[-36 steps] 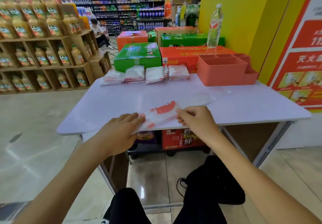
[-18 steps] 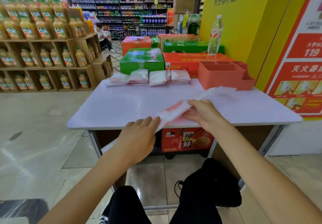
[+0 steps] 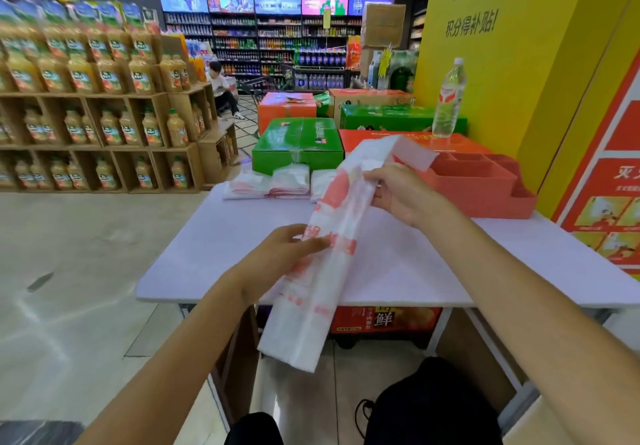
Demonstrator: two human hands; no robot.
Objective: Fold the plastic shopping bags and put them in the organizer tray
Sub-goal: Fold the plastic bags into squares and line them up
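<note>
**Lot: one plastic bag, part-folded, held over table**

Above the near edge of the white table [image 3: 214, 257], one plastic shopping bag [image 3: 311, 306] was recorded as a long narrow strip, white with red print, raised clear of the surface. Its far end rose toward the organizer tray [image 3: 485, 184]; its near end hung below the table edge.

Left hand [image 3: 277, 257]: fingers pinching the strip near its middle. Right hand [image 3: 398, 191]: fingers curled round the upper part, just near of the tray.

Organizer tray: coral, several compartments, far right of the table; no bag seen inside it. Folded bags [image 3: 273, 183]: a row at the far edge, left of the tray, just in front of a green carton [image 3: 298, 139]. Water bottle [image 3: 448, 101]: upright on an orange carton beyond the tray.

Risks, as judged. The film looked thin and slippery; a loose pinch could let the lengthwise fold spring open. The hanging end could catch on the table edge when the strip is laid down, skewing the next fold. A bulky packet might unfurl once in its compartment.
</note>
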